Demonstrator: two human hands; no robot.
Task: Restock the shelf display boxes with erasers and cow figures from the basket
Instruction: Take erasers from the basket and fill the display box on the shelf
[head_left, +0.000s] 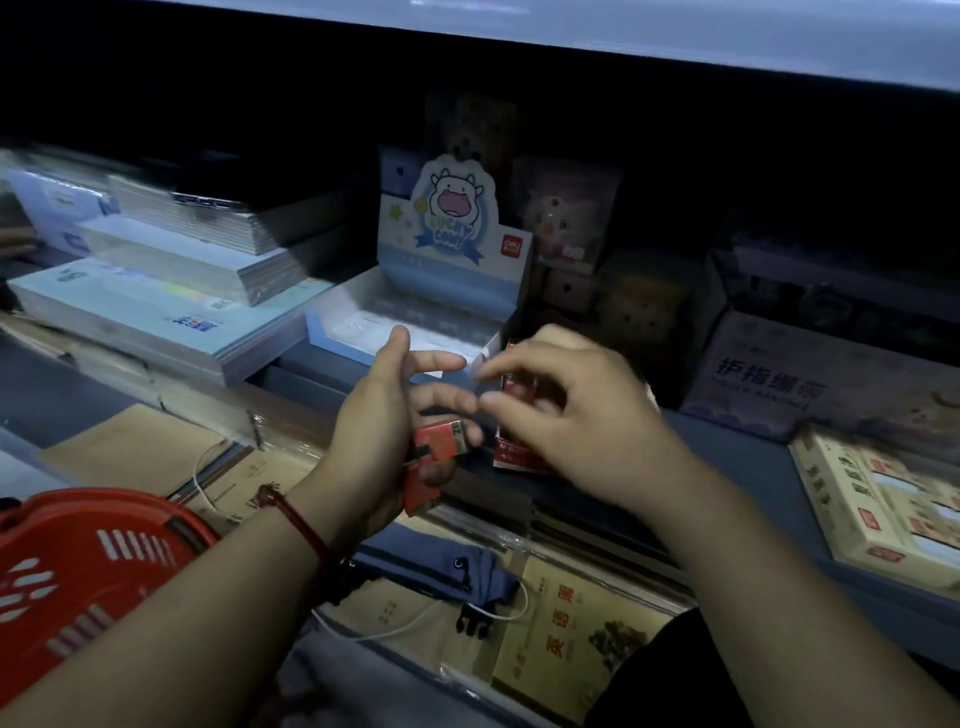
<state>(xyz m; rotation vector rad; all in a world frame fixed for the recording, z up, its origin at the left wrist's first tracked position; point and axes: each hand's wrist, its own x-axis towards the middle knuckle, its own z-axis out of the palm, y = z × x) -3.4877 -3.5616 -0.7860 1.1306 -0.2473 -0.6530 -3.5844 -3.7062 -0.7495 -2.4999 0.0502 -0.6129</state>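
My left hand (384, 415) grips two or more red-wrapped erasers (439, 441) against its palm with the lower fingers, while thumb and forefinger stick out. My right hand (566, 405) hovers just to the right, fingers curled, pinching a small white piece at its fingertips in front of a red eraser display box (511, 452). Behind both hands stands the light-blue "Lucky Cow" display box (415, 317) with its cow header card (454, 208); its tray holds pale packets. The red basket (78, 571) sits at the lower left, under my left forearm.
Stacks of notebooks (171, 291) fill the shelf to the left. A purple box (789, 374) and a cream box of packs (883, 499) stand to the right. A blue pouch (436, 566), a white cable and brown booklets lie on the lower shelf. The upper shelf edge overhangs.
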